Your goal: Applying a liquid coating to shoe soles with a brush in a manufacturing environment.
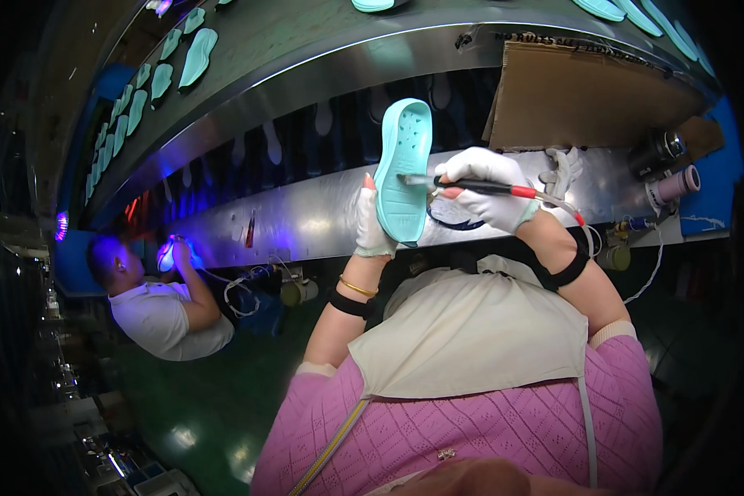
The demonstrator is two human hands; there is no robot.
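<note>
My left hand [371,221], in a white glove with bare fingertips, is closed on the edge of a turquoise shoe sole [404,145]. The sole stands nearly upright, its raised rim and hollow inner face toward me, with small recesses near the top. My right hand [494,190], gloved the same way, grips a black and red brush [522,192] with a tube running from its rear end. Its pale bristles meet the sole's inner face around the middle. Behind the right hand, a white thing with a dark blue rim [457,223] lies partly hidden on the bench.
A metal bench [306,217] runs before me. At its right are a loose white glove [564,171], a black bottle [653,155], a pinkish roll [674,187] and a cardboard sheet [591,99]. Beyond, a conveyor [281,45] carries turquoise soles. A co-worker [169,306] sits at left.
</note>
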